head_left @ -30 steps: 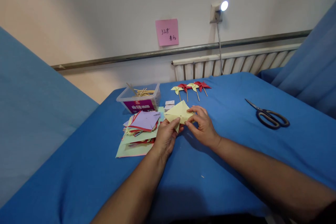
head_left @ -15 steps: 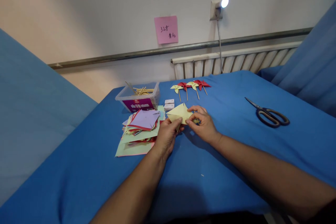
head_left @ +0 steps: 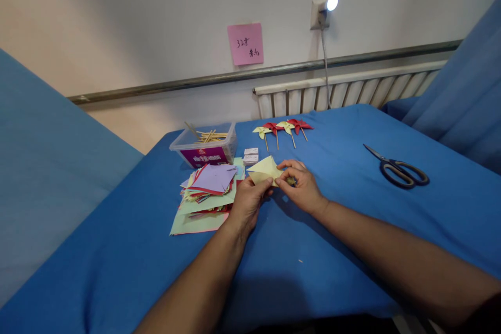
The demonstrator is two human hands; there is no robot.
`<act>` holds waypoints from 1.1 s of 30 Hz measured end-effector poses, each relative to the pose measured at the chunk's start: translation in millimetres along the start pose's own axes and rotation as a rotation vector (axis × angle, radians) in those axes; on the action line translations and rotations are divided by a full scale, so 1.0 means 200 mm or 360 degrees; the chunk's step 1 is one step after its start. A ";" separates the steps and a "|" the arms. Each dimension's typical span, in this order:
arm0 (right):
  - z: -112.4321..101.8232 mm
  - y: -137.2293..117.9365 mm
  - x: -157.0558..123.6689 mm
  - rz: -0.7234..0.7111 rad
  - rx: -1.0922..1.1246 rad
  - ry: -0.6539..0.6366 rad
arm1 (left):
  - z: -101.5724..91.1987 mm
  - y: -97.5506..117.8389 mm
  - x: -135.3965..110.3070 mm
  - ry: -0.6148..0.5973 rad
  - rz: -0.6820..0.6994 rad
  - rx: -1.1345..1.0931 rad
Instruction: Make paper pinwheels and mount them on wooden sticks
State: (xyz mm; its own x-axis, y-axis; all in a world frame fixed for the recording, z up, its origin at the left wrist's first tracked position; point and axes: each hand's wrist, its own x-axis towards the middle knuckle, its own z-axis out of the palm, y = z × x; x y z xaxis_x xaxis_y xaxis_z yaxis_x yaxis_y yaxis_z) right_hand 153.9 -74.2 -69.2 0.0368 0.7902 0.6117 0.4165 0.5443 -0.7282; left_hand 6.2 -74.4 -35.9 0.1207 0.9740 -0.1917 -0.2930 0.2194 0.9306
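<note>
A pale yellow paper piece (head_left: pixel 265 168) with cut corners is held up between both hands over the blue cloth. My left hand (head_left: pixel 252 197) pinches its lower left part, the thumb lying on top. My right hand (head_left: pixel 300 183) grips its right edge between thumb and fingertips, close to the left thumb. Part of the paper bends under the right fingers, which hide that corner. Just left of my left hand lies a stack of coloured paper squares (head_left: pixel 213 178), a purple sheet uppermost.
Several red and yellow paper pinwheels (head_left: pixel 287 128) on sticks lie at the back. A clear plastic box (head_left: pixel 203 143) holds wooden sticks. Two small white boxes (head_left: pixel 251 156) stand beside it. Black-handled scissors (head_left: pixel 399 169) rest at the right. A pink note (head_left: pixel 246 44) is on the wall.
The yellow paper has tilted slightly in my hands, and its lower tip that hung below my left thumb no longer shows. Both hands keep their grip. The view has shifted slightly.
</note>
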 end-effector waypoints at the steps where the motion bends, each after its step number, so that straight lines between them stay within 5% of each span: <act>1: 0.00 0.00 0.00 0.0001 0.0000 0.0001 | 0.00 0.00 0.00 -0.0002 0.0004 0.0004; 21: 0.00 -0.02 -0.01 0.0046 0.0084 -0.0008 | 0.00 -0.02 0.00 0.0068 0.0050 0.0061; 27: -0.01 -0.01 0.01 0.0677 0.0786 0.0213 | -0.03 0.01 0.01 -0.0115 -0.0008 0.0126; 33: -0.05 0.01 0.03 0.1022 0.1278 -0.0145 | -0.03 0.05 -0.01 -0.0289 -0.0106 0.0364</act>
State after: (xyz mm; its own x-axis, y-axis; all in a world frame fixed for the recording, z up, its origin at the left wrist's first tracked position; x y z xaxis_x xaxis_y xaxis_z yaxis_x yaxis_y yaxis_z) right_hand 163.5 -70.9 -64.6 -0.0449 0.9984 0.0334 -0.3882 0.0134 -0.9215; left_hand -3.4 -74.8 -28.9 0.3062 0.9274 -0.2151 -0.0601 0.2443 0.9678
